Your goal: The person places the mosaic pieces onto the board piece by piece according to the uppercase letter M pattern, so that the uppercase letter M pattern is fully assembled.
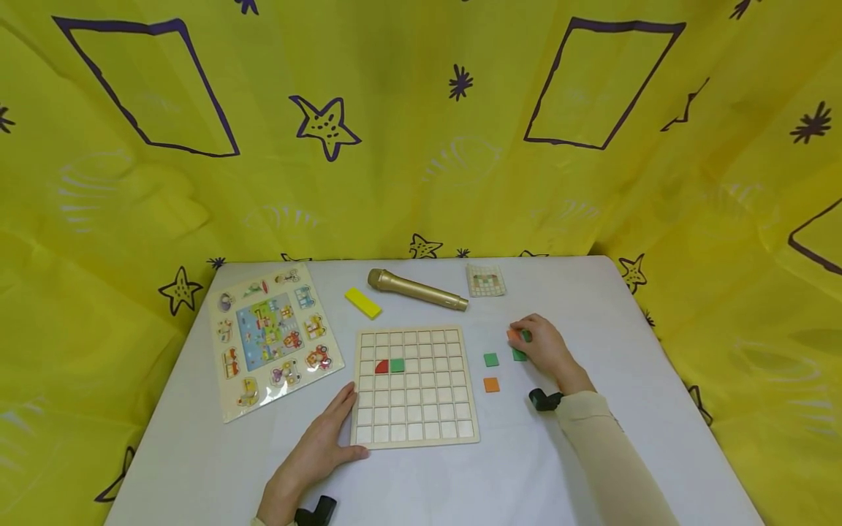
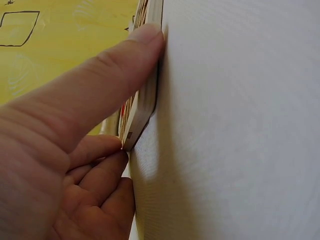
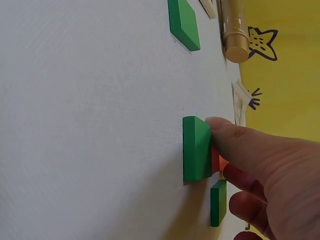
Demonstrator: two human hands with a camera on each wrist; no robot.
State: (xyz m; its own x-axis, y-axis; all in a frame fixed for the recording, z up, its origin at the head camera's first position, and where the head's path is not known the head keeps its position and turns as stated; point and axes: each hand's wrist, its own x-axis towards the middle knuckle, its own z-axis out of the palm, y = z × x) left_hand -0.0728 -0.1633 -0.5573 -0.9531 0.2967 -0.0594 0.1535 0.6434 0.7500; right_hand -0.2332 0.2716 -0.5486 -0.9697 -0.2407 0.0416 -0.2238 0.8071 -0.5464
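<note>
A wooden grid board (image 1: 471, 409) lies on the white table, with a red quarter-round tile (image 1: 381, 367) and a green square tile (image 1: 397, 365) in neighbouring cells. My left hand (image 1: 322, 438) rests at its near left corner, thumb along the near edge, fingers touching the left side. Right of the board, my right hand (image 1: 544, 348) pinches an orange tile (image 3: 216, 159) between thumb and finger, low at the table. Close to those fingers lie a green tile (image 3: 196, 150) and another green one (image 3: 218, 204). A separate green tile (image 1: 491, 359) and orange tile (image 1: 491, 384) sit nearer the board.
A gold microphone (image 1: 421, 290) and a yellow block (image 1: 363, 303) lie behind the board. To the left is a picture puzzle board (image 1: 220, 380). A small pattern card (image 1: 486, 280) sits at the back right. Yellow patterned cloth (image 1: 395, 190) hangs around the table.
</note>
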